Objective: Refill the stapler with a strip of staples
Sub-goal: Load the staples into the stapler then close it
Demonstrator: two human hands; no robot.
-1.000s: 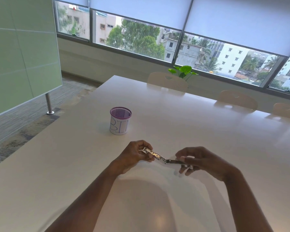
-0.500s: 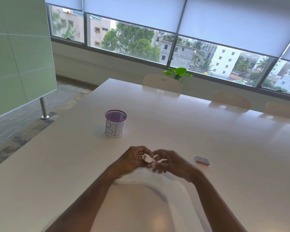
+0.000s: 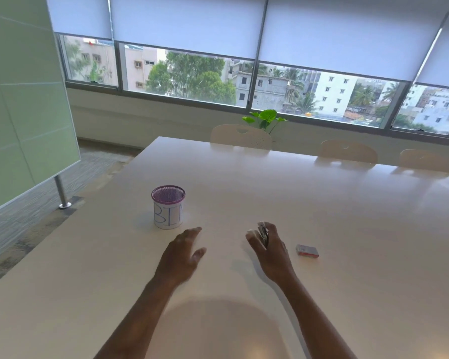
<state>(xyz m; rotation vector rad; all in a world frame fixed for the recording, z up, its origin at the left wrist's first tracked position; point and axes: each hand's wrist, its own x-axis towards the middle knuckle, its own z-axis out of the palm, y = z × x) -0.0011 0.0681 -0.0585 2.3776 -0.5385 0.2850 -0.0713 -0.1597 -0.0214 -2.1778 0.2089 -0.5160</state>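
Right hand grips the stapler above the counter.

The right hand (image 3: 268, 248) has its fingers clamped on the small silver metal stapler (image 3: 262, 233); the left hand (image 3: 180, 257) hovers, fingers spread and empty, over the glossy white counter (image 3: 347, 255), a small red-and-white staple box (image 3: 307, 250) just beside.

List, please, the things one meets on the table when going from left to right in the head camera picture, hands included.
Mesh cup marked BIN → left hand, open and empty → stapler, held in the right hand → small staple box.
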